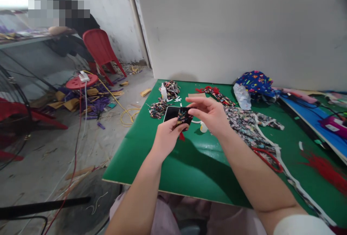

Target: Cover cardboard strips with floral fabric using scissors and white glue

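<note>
A small piece of black floral fabric [183, 115] is held up above the table. My left hand [168, 133] pinches its lower edge between thumb and fingers. At its upper right corner is my right hand [210, 114], fingers stretched forward and apart from the thumb, whose tip seems to touch the fabric. Behind the fabric lies a dark flat device with a pale rim [170, 112], partly covered. A small white bottle [203, 127] stands beneath my right hand. Red threads [181, 136] show just below the fabric.
Floral cloth [244, 123] spreads over the green table [189, 170], with red handled scissors [268, 159] partly behind my right forearm. Scrap heaps [158, 107], a blue patterned bundle [255, 85] and red thread [328, 171] lie around. A person sits near a red chair [101, 47].
</note>
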Tool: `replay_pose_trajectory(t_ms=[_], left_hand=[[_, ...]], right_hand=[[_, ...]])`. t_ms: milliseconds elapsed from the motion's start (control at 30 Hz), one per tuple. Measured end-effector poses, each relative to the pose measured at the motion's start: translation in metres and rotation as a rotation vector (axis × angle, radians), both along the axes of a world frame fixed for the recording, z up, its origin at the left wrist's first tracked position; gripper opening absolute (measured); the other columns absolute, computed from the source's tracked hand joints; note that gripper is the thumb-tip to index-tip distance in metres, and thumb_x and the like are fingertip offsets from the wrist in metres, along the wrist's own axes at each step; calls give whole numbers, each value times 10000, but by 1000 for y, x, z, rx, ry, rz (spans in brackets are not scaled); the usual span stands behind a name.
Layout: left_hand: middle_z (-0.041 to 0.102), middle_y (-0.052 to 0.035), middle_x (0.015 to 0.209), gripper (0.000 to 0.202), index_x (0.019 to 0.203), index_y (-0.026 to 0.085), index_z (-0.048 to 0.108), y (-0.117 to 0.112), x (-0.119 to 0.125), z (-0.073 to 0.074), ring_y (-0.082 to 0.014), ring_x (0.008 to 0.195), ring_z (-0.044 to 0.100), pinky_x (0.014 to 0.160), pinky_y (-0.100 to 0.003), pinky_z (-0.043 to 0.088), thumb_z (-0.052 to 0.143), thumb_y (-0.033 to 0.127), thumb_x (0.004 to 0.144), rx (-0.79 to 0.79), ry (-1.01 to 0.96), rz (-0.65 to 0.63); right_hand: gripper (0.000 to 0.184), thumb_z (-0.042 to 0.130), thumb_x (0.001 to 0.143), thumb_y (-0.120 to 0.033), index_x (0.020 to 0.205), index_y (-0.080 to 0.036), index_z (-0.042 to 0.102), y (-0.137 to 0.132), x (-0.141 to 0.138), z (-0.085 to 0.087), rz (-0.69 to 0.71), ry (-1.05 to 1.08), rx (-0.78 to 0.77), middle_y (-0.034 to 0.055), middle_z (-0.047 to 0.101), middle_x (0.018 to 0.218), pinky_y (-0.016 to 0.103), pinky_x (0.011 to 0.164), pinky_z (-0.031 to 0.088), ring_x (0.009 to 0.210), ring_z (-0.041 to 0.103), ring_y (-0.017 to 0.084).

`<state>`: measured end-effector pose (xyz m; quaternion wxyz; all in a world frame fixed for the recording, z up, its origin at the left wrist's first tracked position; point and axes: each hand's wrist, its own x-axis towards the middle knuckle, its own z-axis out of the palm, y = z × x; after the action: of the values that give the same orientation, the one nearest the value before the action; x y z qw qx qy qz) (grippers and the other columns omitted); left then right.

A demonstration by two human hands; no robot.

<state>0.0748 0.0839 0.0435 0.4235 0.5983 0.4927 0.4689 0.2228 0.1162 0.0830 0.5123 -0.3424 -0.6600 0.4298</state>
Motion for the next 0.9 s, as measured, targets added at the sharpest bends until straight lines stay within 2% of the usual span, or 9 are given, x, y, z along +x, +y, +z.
replay_pose_trajectory(t_ms=[133, 267, 433, 567, 667, 767, 833, 900], left_hand=[[609, 10, 648, 209, 749, 188, 652, -1, -1, -2, -147, 601, 555, 553, -234, 430, 549, 370, 757, 31, 144, 19], [620, 21, 674, 173, 810, 197, 648, -5, 4, 3, -136, 616, 555, 554, -214, 417, 582, 340, 739, 97, 130, 39], [623, 30, 605, 144, 754, 183, 662, -13, 8, 13, -109, 548, 550, 497, -183, 395, 553, 274, 775, 260, 139, 145], [688, 5, 811, 174, 923, 199, 659, -19, 3, 21, -118, 669, 620, 599, -184, 462, 543, 230, 797, 433, 212, 125], [688, -11, 894, 189, 956, 205, 651, -23, -1, 24, -127, 764, 638, 681, -193, 488, 538, 194, 805, 563, 250, 127], [672, -33, 965, 234, 997, 202, 636, -26, -3, 26, -148, 878, 622, 770, -227, 487, 501, 138, 817, 651, 271, 91], [662, -40, 992, 253, 1011, 201, 629, -27, -3, 26, -153, 906, 611, 799, -237, 478, 503, 114, 810, 707, 285, 78], [654, -42, 1015, 265, 1010, 196, 628, -29, -4, 28, -156, 917, 604, 813, -236, 468, 530, 93, 787, 745, 299, 64]], right_hand=[[185, 657, 673, -353, 808, -231, 689, -4, 7, 9, -53, -159, 72, 15, 673, 805, 286, 709, 493, 776, 609, 152], [124, 639, 698, -327, 735, -222, 695, -9, 5, 13, -58, -208, 103, 9, 674, 753, 288, 698, 482, 742, 608, 152], [50, 644, 701, -261, 688, -219, 669, -16, 0, 17, 11, -54, 143, 2, 651, 767, 294, 737, 477, 781, 595, 140], [74, 613, 739, -217, 669, -224, 636, -23, 10, 27, -59, 165, 220, -17, 613, 710, 300, 727, 480, 737, 580, 125], [141, 551, 793, -218, 689, -241, 643, -28, 21, 36, -106, 226, 334, -17, 608, 697, 319, 776, 468, 735, 579, 123], [207, 492, 831, -263, 731, -232, 671, -32, 28, 42, 16, 101, 422, 11, 637, 721, 350, 788, 467, 760, 590, 147], [133, 560, 788, -273, 805, -227, 683, -33, 29, 43, 135, -60, 441, 27, 659, 788, 356, 786, 469, 805, 592, 166], [158, 636, 725, -254, 877, -238, 675, -34, 27, 43, 208, -190, 439, 24, 664, 847, 345, 789, 469, 837, 588, 168]])
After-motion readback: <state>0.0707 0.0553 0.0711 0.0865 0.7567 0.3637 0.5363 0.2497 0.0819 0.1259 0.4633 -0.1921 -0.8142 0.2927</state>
